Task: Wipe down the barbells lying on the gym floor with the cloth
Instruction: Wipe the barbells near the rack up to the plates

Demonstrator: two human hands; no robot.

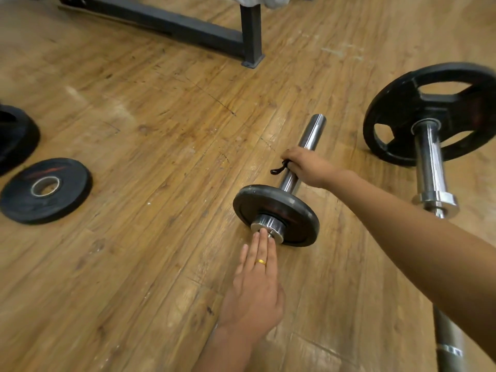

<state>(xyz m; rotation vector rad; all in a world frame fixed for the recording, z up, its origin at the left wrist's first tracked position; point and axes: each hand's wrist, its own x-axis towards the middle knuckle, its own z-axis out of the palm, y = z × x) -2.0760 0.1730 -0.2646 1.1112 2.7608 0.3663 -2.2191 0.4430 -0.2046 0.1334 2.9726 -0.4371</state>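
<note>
A barbell lies on the wooden floor, its chrome sleeve [311, 135] pointing up and away, with a small black plate [276, 213] on it. My right hand [306, 166] curls over the sleeve just beyond the plate, and a dark scrap of cloth [277, 169] pokes out from under its fingers. My left hand [255, 288] lies flat with straight fingers, its fingertips touching the chrome collar [267, 226] on the near side of the plate. A second barbell [430, 167] lies to the right, carrying a large black plate [429, 111].
A loose black plate [45, 190] lies flat at the left, with another plate [13, 138] partly cut off beyond it. A dark steel rack base [188, 28] crosses the top of the view, its foot at the upper middle.
</note>
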